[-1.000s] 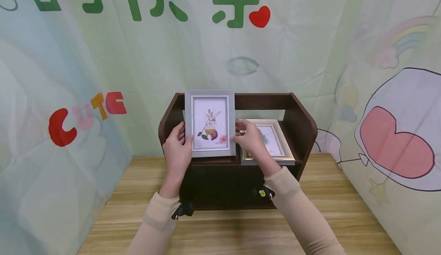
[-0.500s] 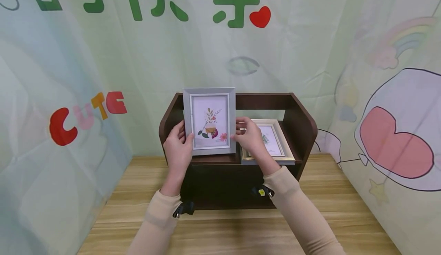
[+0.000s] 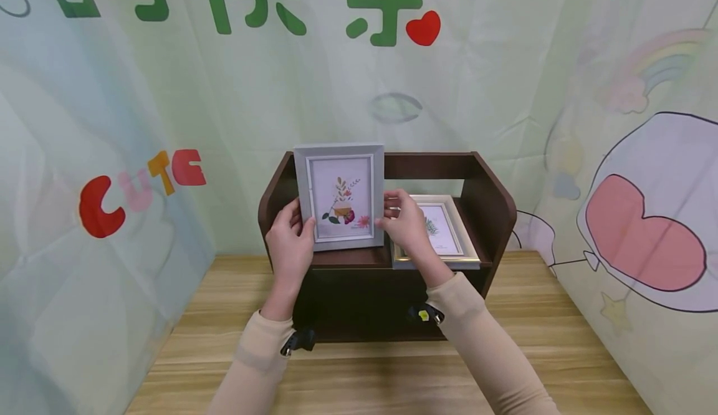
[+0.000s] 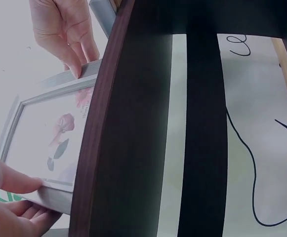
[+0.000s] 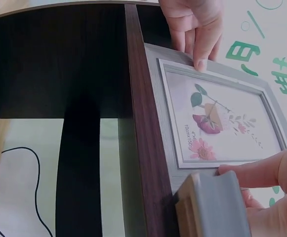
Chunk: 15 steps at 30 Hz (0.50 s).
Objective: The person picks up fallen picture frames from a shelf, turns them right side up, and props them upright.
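A grey picture frame (image 3: 339, 197) with a flower print stands upright, leaning slightly, over the left part of the dark brown shelf's (image 3: 359, 258) upper board. My left hand (image 3: 290, 240) grips its left edge, thumb on the front and fingers behind. On the opposite edge my right hand (image 3: 406, 222) pinches it the same way. Both wrist views show a thumb on the frame's front: the left thumb (image 4: 22, 181) and the right thumb (image 5: 249, 173). Beside it, a gold-and-silver picture frame (image 3: 468, 240) with a leaf print lies face up on the right part of the board, partly behind my right hand.
The shelf has tall side panels, the right panel (image 3: 496, 215) rising beside the gold frame, and a back rail (image 3: 429, 164). Below the upper board is a dark lower compartment (image 3: 364, 303). It stands on a wood-grain table (image 3: 224, 340) before a printed cloth backdrop (image 3: 477, 91).
The grey frame has risen slightly, its lower edge moving up and back over the board, and its top left corner has shifted a little left. Both hands keep their hold.
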Tool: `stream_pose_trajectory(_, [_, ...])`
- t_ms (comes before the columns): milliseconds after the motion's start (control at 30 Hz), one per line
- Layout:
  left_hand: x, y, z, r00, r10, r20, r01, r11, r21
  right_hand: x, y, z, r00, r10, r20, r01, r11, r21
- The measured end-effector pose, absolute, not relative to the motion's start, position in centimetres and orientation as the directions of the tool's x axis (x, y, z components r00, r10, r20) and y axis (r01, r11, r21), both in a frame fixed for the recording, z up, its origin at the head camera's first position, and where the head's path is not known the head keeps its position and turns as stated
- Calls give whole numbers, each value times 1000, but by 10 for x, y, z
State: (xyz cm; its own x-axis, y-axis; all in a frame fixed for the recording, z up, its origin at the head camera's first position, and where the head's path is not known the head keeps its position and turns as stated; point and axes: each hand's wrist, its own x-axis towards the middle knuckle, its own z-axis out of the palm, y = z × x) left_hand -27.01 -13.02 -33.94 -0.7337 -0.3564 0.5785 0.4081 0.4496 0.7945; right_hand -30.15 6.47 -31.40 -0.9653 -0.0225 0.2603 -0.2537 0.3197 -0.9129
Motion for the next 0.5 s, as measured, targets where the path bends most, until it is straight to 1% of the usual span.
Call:
stream_pose_trajectory(200, [-271, -131, -342, -725, -345, 595, 431, 447, 784, -302, 63, -317, -960, 0, 280, -269, 278, -922])
stream_pose_trajectory(500, [-272, -133, -349, -728, -320, 606, 440, 459, 772, -300, 61, -318, -949, 10, 316, -301, 279, -912])
